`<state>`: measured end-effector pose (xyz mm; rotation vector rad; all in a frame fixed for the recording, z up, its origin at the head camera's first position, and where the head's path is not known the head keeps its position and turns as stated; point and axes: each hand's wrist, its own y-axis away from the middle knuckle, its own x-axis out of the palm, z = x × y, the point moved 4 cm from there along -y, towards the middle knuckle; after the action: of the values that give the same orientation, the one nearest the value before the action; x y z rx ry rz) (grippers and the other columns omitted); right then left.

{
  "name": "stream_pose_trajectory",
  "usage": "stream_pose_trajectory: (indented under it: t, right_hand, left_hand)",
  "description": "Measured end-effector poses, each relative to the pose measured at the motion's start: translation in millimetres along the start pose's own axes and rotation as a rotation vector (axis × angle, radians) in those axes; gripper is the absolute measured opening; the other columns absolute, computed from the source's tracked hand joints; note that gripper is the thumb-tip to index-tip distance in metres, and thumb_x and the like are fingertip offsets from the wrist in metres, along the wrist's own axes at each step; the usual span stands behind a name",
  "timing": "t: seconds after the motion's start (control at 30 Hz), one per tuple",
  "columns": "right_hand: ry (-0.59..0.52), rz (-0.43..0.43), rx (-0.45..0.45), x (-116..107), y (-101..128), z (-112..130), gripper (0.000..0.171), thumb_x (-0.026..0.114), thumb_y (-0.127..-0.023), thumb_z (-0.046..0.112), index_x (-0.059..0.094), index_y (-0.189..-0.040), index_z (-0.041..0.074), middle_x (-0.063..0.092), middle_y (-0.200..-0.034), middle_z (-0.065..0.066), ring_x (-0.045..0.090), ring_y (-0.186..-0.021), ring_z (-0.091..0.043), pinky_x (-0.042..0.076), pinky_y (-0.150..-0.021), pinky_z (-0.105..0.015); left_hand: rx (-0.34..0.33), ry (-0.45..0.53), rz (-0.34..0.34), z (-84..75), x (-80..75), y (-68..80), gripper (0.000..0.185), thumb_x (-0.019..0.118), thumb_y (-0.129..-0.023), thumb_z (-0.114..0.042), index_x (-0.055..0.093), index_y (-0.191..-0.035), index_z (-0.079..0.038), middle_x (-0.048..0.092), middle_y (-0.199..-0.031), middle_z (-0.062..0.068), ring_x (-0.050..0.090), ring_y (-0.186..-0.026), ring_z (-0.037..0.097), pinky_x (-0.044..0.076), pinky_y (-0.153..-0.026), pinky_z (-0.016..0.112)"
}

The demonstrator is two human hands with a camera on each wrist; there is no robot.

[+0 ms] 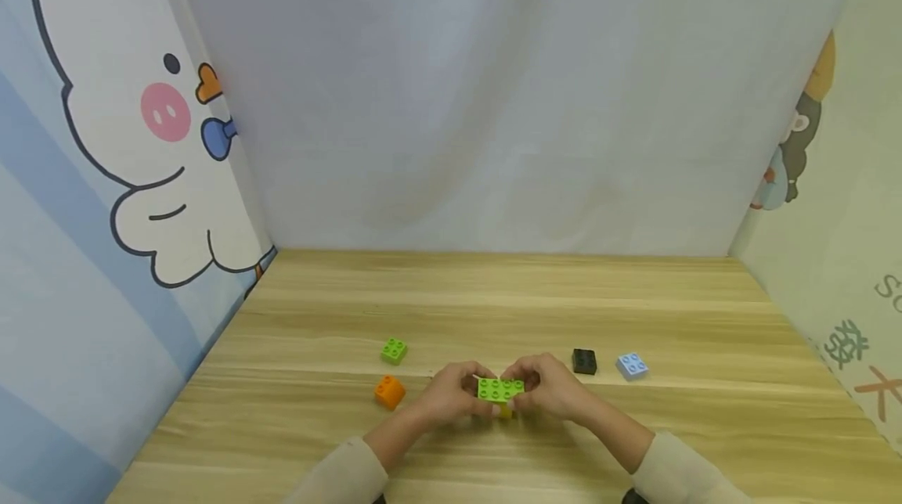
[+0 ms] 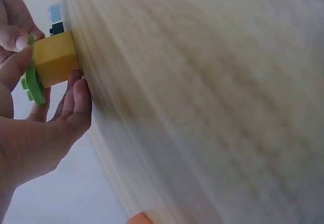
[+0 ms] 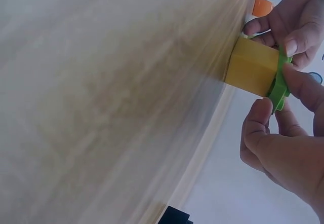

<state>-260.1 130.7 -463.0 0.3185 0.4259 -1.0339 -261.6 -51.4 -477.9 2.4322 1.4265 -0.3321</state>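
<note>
Far left on counter (image 1: 324,316): small green brick (image 1: 394,350) studs up, w/ orange brick (image 1: 390,392) just in front, both lying loose and apart from hands, w/in easy reach. Centre, near front edge: left hand (image 1: 451,392) curled on left end of flat green plate (image 1: 500,388), thumb on top and fingers (image 2: 76,100) wrapped under, per left wrist view; grip at the end leaves studded top face clear and keeps plate level. Directly below plate: yellow brick (image 1: 505,411), seated against plate underside and resting on counter, so counter takes the downward load while plate is pressed on; in wrist views yellow block (image 2: 55,57) sits flush between plate and wood, no gap visible. Right hand (image 1: 546,387) mirrors left: fingers curled on opposite end of plate, thumb and forefinger pinching thin green edge (image 3: 277,89), other fingers tucked below beside yellow block (image 3: 253,66). Two-end grip looks intended to stop plate tilting on single brick under it. Whether studs are fully engaged: cannot tell, joint hidden by fingers. Further right, well apart from hands: black brick (image 1: 584,361), then light blue brick (image 1: 632,365) just beside it, both studs up on counter, untouched.
</note>
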Motion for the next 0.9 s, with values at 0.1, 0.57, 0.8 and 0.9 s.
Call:
stream_pose_trajectory:
  t: [0.1, 0.57, 0.8, 0.9]
  right_hand:
    - [-0.016, 0.012, -0.008, 0.4, 0.9, -0.1, 0.031, 0.080, -0.082, -0.002, 0.070, -0.111, -0.007, 0.068, -0.096, -0.006, 0.054, -0.080, -0.017, 0.047, -0.071, -0.024]
    - [0.026, 0.003, -0.020, -0.4, 0.8, 0.3, 0.031, 0.083, -0.081, 0.001, 0.072, -0.110, -0.004, 0.068, -0.096, -0.003, 0.055, -0.082, -0.018, 0.048, -0.073, -0.024]
    - [0.040, -0.003, -0.027, 0.1, 2.2, 1.2, 0.033, 0.084, -0.082, 0.003, 0.071, -0.111, -0.004, 0.066, -0.097, -0.003, 0.054, -0.084, -0.018, 0.048, -0.073, -0.024]
    - [0.041, -0.008, -0.031, -1.3, 3.9, 0.7, 0.032, 0.084, -0.081, 0.003, 0.072, -0.110, -0.004, 0.066, -0.096, -0.003, 0.054, -0.082, -0.018, 0.047, -0.071, -0.023]
  left_hand:
    - [0.013, -0.044, 0.000, -4.3, -2.9, 6.1, 0.046, 0.083, -0.083, -0.003, 0.065, -0.124, 0.005, 0.071, -0.113, 0.019, 0.070, -0.100, 0.029, 0.059, -0.086, 0.040]
    - [0.103, -0.128, -0.090, -9.6, -42.8, 26.5, 0.041, 0.078, -0.090, -0.011, 0.065, -0.124, 0.009, 0.069, -0.117, 0.028, 0.070, -0.101, 0.036, 0.059, -0.087, 0.045]
    - [0.099, -0.107, -0.090, -3.0, -59.6, 29.6, 0.045, 0.077, -0.093, -0.015, 0.063, -0.128, 0.007, 0.067, -0.122, 0.028, 0.067, -0.102, 0.029, 0.058, -0.088, 0.044]
    - [0.088, -0.121, -0.115, -1.1, -65.6, 30.3, 0.043, 0.077, -0.093, -0.018, 0.064, -0.128, 0.004, 0.068, -0.123, 0.024, 0.066, -0.104, 0.028, 0.057, -0.088, 0.044]
